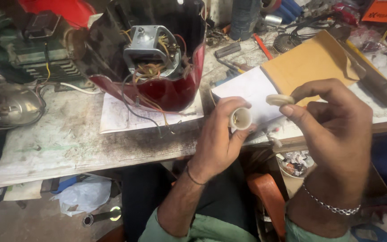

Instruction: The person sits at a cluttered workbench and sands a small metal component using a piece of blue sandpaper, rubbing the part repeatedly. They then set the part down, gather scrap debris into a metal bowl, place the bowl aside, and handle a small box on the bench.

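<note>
Two hands are working over a scuffed, stained bench. The left hand is gripping a smooth cream tube, open end up. The right hand is pinching a flat cream cap just beside it. A glossy red housing with tangled wires is sitting behind on paper.

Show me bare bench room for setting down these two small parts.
Bare patch: the worn bench top left of the paper sheet under the red motor housing. The white paper beside the brown envelope is also free. Crowded: the far edge, strewn with tools.
</note>
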Demonstrator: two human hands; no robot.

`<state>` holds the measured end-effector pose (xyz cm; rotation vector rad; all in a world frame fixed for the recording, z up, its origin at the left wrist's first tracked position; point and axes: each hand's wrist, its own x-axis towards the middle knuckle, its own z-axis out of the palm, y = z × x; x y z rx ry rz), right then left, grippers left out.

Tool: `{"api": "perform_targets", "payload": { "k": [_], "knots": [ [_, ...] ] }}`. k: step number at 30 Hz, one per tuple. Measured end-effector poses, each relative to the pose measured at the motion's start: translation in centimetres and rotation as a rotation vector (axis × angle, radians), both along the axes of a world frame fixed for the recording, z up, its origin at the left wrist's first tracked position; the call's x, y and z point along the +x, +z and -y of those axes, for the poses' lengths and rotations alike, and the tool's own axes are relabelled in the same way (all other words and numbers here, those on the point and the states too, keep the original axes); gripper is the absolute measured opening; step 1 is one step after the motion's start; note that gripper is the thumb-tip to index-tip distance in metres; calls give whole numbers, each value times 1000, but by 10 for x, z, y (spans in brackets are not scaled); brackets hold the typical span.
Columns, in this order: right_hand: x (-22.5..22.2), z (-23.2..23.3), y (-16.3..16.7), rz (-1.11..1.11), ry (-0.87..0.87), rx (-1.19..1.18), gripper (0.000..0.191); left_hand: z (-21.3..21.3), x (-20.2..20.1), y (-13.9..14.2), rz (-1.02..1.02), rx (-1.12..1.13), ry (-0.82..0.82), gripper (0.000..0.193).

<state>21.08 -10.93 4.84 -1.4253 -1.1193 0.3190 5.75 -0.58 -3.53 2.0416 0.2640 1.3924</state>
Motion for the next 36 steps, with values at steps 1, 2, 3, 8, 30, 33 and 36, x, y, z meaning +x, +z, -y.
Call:
{"api": "perform_targets", "payload": {
  "k": [1,2,3,8,30,33,36],
  "knots": [
    [-1,0,2,70,16,-10,20,1,-1,0,24,13,-26,43],
    [-1,1,5,139,31,-20,19,1,-1,0,47,25,-53,42],
    [-2,2,7,209,47,-31,19,2,-1,0,70,36,-80,42],
    [-10,4,5,329,16,-68,21,4,0,-3,90,36,-134,46],
    [-38,15,4,961,47,-460,31,6,-6,-8,-48,151,45,59],
    [-42,11,5,969,39,-452,21,5,-8,-7,-91,166,64,61],
    [-41,8,5,1001,28,-501,22,5,-10,-5,-122,173,75,61]
  ]
}}
